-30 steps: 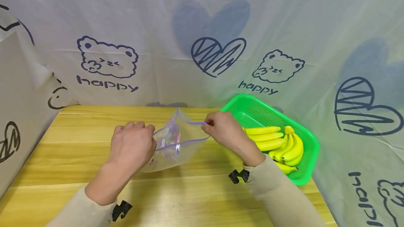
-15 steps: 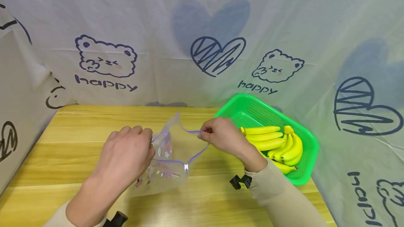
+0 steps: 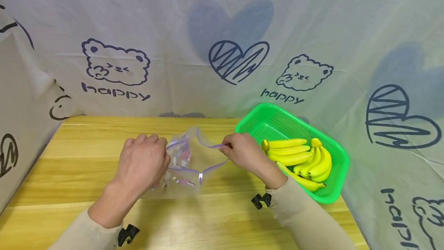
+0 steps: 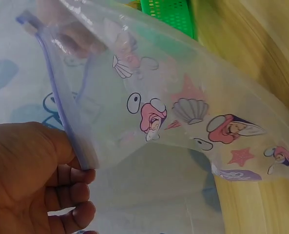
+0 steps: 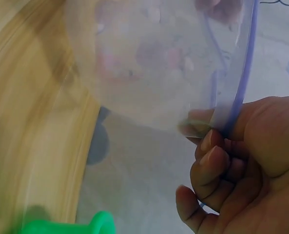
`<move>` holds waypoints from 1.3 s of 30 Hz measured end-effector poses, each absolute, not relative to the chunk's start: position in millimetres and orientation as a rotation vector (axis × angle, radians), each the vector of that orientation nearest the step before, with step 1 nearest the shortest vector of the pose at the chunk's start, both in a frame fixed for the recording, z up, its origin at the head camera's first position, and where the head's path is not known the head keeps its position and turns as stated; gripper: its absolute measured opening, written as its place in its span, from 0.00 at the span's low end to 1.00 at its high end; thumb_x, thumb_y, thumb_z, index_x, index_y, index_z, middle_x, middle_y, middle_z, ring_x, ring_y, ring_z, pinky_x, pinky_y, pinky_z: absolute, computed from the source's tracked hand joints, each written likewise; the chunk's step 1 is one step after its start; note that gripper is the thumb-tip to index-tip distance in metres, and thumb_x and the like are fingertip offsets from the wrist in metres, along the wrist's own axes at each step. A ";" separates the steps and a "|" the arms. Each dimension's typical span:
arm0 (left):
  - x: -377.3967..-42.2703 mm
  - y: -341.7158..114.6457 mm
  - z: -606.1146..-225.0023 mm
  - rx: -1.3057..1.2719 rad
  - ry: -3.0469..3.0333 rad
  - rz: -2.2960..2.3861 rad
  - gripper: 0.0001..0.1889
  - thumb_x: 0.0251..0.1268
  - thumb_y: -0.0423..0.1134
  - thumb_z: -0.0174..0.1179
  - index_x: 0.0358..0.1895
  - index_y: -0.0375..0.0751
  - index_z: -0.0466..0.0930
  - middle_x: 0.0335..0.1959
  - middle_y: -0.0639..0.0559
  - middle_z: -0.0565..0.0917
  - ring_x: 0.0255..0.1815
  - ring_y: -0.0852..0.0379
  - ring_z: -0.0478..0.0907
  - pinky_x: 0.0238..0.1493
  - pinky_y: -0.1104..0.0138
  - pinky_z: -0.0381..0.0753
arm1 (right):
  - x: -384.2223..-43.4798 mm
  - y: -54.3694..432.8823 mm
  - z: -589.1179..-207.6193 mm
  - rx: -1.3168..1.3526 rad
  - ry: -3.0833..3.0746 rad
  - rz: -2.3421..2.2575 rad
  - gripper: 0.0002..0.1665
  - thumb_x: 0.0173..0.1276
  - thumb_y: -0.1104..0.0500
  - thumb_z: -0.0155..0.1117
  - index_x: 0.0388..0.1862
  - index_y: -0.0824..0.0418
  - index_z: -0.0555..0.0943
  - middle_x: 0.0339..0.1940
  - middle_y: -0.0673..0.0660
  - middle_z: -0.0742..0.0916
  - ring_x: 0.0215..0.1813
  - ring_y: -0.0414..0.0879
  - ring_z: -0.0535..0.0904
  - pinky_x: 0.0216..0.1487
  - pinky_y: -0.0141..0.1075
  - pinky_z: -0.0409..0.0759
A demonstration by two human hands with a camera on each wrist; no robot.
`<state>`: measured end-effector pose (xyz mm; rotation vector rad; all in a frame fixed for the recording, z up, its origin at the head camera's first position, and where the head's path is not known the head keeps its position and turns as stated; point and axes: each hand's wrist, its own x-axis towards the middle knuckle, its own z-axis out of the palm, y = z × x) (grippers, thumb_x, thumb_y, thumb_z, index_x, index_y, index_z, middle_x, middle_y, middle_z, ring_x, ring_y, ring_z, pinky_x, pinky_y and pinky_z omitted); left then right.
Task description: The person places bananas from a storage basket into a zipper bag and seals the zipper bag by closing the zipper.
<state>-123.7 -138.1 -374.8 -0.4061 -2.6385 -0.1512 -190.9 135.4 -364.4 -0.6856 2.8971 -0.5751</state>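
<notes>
I see both hands on the zip bag (image 3: pixel 185 165), mid-table, nearer the back edge than the front. Left hand (image 3: pixel 142 161) has its grip clamped on the left side of the bag's mouth: in the left wrist view the purple zip strip runs down into the hand (image 4: pixel 32 180), fingers curled around it. Right hand (image 3: pixel 244 153) has its grip pinched on the right side of the mouth; the right wrist view shows thumb and curled fingers (image 5: pixel 217 156) closed on the purple strip. The two hands sit apart, so the mouth is spread open between them, with the rim forming a loop that faces up and toward the back edge.

The bag is clear plastic with printed shells, stars and cartoon figures (image 4: pixel 183 117). Its lower end rests on the table (image 3: pixel 86 173); the upper part is lifted and held up by the rim. I can't tell if anything is inside; it looks flat.

A green basket (image 3: pixel 333 188) sits at the right edge of the table, just beside the right hand, not touching the bag. A bunch of bananas (image 3: pixel 305 157) lies in it, toward its near-right end.

A printed cloth (image 3: pixel 222 41) with bears and hearts hangs behind the back edge.
</notes>
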 end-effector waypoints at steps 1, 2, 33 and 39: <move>-123.8 -139.7 -374.6 -0.395 -2.648 -0.153 0.11 0.62 0.35 0.62 0.23 0.42 0.73 0.19 0.52 0.72 0.23 0.49 0.70 0.29 0.56 0.71 | -192.3 137.4 -365.4 -0.670 2.900 -0.565 0.10 0.77 0.55 0.67 0.40 0.59 0.90 0.24 0.48 0.82 0.26 0.43 0.73 0.31 0.34 0.71; -123.9 -141.1 -374.1 -0.380 -2.661 -0.159 0.11 0.62 0.35 0.62 0.23 0.43 0.73 0.19 0.52 0.73 0.24 0.48 0.70 0.29 0.55 0.71 | -193.6 139.4 -366.4 -0.653 2.905 -0.559 0.10 0.77 0.55 0.67 0.40 0.59 0.90 0.24 0.48 0.82 0.26 0.43 0.72 0.31 0.34 0.70; -126.5 -131.6 -375.9 -0.360 -2.685 -0.301 0.13 0.62 0.35 0.58 0.20 0.46 0.70 0.18 0.53 0.71 0.25 0.50 0.67 0.31 0.57 0.68 | -185.6 129.6 -377.4 -0.854 3.105 -0.646 0.06 0.68 0.58 0.66 0.31 0.58 0.84 0.26 0.49 0.81 0.26 0.43 0.72 0.29 0.36 0.72; -126.1 -130.8 -375.6 -0.360 -2.680 -0.297 0.12 0.62 0.35 0.56 0.20 0.45 0.70 0.19 0.52 0.72 0.25 0.49 0.68 0.32 0.56 0.68 | -185.6 128.8 -379.5 -0.858 3.103 -0.646 0.06 0.68 0.59 0.64 0.30 0.57 0.83 0.24 0.48 0.79 0.25 0.43 0.70 0.28 0.34 0.69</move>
